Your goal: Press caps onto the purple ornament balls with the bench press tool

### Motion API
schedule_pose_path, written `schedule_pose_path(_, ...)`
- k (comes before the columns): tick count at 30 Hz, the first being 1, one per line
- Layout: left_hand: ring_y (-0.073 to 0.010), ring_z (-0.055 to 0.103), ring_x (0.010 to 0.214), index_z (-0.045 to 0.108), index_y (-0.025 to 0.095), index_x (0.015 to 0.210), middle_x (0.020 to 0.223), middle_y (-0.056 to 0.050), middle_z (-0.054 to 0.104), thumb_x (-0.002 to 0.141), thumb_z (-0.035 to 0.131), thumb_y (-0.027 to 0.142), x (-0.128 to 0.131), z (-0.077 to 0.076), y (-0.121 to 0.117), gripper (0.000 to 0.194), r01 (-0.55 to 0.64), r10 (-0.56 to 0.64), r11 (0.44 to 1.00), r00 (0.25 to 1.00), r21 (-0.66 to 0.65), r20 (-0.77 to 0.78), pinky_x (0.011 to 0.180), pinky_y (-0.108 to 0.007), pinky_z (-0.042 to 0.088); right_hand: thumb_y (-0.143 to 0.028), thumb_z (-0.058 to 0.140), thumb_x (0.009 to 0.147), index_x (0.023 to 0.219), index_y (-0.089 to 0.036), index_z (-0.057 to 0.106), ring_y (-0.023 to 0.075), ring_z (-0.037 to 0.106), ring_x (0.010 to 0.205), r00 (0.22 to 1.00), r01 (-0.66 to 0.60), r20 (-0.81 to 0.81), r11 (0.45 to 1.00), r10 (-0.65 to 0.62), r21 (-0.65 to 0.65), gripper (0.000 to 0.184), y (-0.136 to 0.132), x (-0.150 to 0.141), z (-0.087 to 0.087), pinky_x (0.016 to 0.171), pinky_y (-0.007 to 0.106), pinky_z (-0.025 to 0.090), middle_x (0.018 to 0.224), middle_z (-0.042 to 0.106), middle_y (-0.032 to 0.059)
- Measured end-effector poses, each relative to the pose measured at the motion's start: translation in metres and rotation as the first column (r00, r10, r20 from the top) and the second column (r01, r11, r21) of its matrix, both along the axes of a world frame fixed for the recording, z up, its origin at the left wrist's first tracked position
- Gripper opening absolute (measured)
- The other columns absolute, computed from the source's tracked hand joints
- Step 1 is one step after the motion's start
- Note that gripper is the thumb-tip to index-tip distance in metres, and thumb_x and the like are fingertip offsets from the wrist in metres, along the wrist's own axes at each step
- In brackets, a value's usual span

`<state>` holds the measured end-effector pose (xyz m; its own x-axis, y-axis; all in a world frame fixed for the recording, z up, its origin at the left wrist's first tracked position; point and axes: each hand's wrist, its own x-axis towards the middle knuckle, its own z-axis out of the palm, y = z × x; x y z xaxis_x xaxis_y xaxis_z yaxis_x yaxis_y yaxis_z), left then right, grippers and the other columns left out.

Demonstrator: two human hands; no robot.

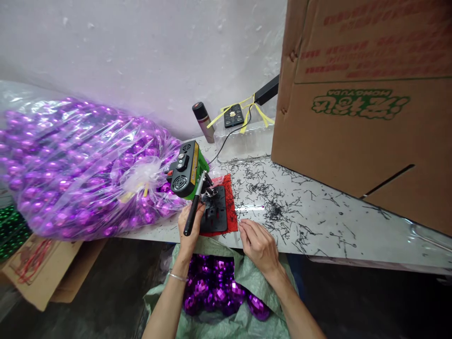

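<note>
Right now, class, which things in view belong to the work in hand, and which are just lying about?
Likely in use:
- green-black machine by the left hand
- scattered black pieces
- purple faceted balls

Probably lying about:
- capped canister
- black handheld device
- tall cardboard box

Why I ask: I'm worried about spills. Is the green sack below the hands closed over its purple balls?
No, the green sack gapes open, leaving shiny purple balls exposed.

We see a boxy black-and-green machine [192,169], round grilles [181,183] on its face, black-handled lever [192,214] slanting down; slotted black base plate [219,214] lies flat on a red sheet [230,207].
</note>
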<state>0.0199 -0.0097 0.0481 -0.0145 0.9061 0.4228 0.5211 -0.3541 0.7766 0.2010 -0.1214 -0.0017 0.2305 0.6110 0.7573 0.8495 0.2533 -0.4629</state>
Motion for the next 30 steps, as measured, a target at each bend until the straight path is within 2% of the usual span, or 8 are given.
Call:
schedule_pose_path(3, -0.0292, 0.072, 0.101, 0.081, 0.018, 0.089, 0.100, -0.009, 0.079, 0.074, 0.079, 0.048, 0.002, -0.003, -0.001, 0.033, 0.019, 0.036, 0.974, 0.972, -0.228, 0.232, 0.097, -0.044, 0.053, -0.013, 0.052, 0.098, 0.103, -0.018, 0.070, 0.0173, 0.074, 0.084, 1.000, -0.010, -0.008, 1.000, 0.010, -0.002, 0.019, 0.000, 0.000, -0.002, 0.080, 0.031, 0.058, 0.095, 0.078, 0.0079)
schedule_pose_path(5, -0.0306, 0.072, 0.102, 0.081, 0.017, 0.094, 0.102, -0.010, 0.080, 0.071, 0.081, 0.049, 0.003, -0.004, -0.003, 0.040, 0.002, 0.097, 0.950, 0.950, -0.314, 0.298, 0.098, -0.045, 0.053, -0.014, 0.051, 0.099, 0.104, -0.019, 0.070, 0.0172, 0.074, 0.084, 1.000, -0.011, -0.015, 1.000, 0.011, -0.008, 0.020, 0.000, 0.000, -0.002, 0.080, 0.031, 0.058, 0.095, 0.078, 0.0077)
schedule_pose_path(7, -0.0315, 0.071, 0.106, 0.081, 0.016, 0.098, 0.106, -0.011, 0.079, 0.071, 0.081, 0.051, 0.004, -0.003, -0.006, 0.044, -0.014, 0.109, 0.953, 0.948, -0.303, 0.300, 0.100, -0.046, 0.052, -0.014, 0.052, 0.099, 0.103, -0.019, 0.070, 0.0168, 0.074, 0.083, 1.000, -0.010, -0.019, 1.000, 0.009, -0.007, 0.020, 0.000, 0.000, -0.001, 0.079, 0.030, 0.058, 0.095, 0.078, 0.0072)
schedule_pose_path(9, -0.0307, 0.071, 0.108, 0.081, 0.016, 0.100, 0.108, -0.011, 0.079, 0.072, 0.081, 0.051, 0.004, 0.000, -0.009, 0.044, -0.009, 0.072, 0.973, 0.963, -0.232, 0.262, 0.101, -0.044, 0.052, -0.013, 0.052, 0.098, 0.101, -0.018, 0.070, 0.0164, 0.074, 0.083, 1.000, -0.006, -0.013, 1.000, 0.006, -0.001, 0.019, 0.000, 0.000, 0.001, 0.078, 0.030, 0.058, 0.094, 0.078, 0.0066)
schedule_pose_path(14, -0.0265, 0.070, 0.100, 0.081, 0.017, 0.091, 0.099, -0.009, 0.077, 0.075, 0.080, 0.048, 0.005, 0.005, -0.010, 0.035, -0.031, 0.049, 0.994, 0.982, -0.100, 0.182, 0.099, -0.041, 0.052, -0.012, 0.054, 0.098, 0.101, -0.018, 0.070, 0.0168, 0.074, 0.083, 1.000, -0.006, 0.008, 1.000, 0.006, 0.009, 0.017, -0.001, 0.001, 0.002, 0.077, 0.030, 0.058, 0.093, 0.078, 0.0068)
schedule_pose_path(19, -0.0254, 0.069, 0.102, 0.080, 0.018, 0.088, 0.099, -0.007, 0.076, 0.077, 0.079, 0.047, 0.008, 0.003, -0.006, 0.031, -0.019, 0.036, 0.996, 0.980, -0.092, 0.194, 0.099, -0.039, 0.051, -0.012, 0.055, 0.097, 0.104, -0.017, 0.071, 0.0173, 0.074, 0.085, 0.999, -0.037, -0.019, 0.999, 0.037, 0.005, 0.019, -0.001, 0.002, -0.002, 0.079, 0.030, 0.057, 0.095, 0.078, 0.0078)
schedule_pose_path(24, -0.0265, 0.069, 0.105, 0.080, 0.018, 0.095, 0.102, -0.009, 0.076, 0.078, 0.078, 0.050, 0.008, 0.000, -0.008, 0.036, -0.043, 0.061, 0.995, 0.975, -0.089, 0.214, 0.103, -0.042, 0.050, -0.011, 0.055, 0.096, 0.102, -0.017, 0.070, 0.0173, 0.073, 0.084, 0.999, -0.027, -0.022, 1.000, 0.027, 0.007, 0.017, 0.000, 0.001, -0.001, 0.078, 0.030, 0.056, 0.095, 0.078, 0.0075)
schedule_pose_path(30, -0.0284, 0.069, 0.109, 0.080, 0.017, 0.094, 0.104, -0.009, 0.077, 0.074, 0.081, 0.050, 0.004, -0.001, -0.006, 0.038, 0.001, 0.053, 0.982, 0.959, -0.190, 0.277, 0.105, -0.043, 0.049, -0.011, 0.055, 0.097, 0.099, -0.017, 0.070, 0.0170, 0.073, 0.082, 1.000, -0.009, -0.004, 1.000, 0.009, 0.016, 0.016, 0.000, 0.001, 0.003, 0.076, 0.030, 0.057, 0.093, 0.078, 0.0071)
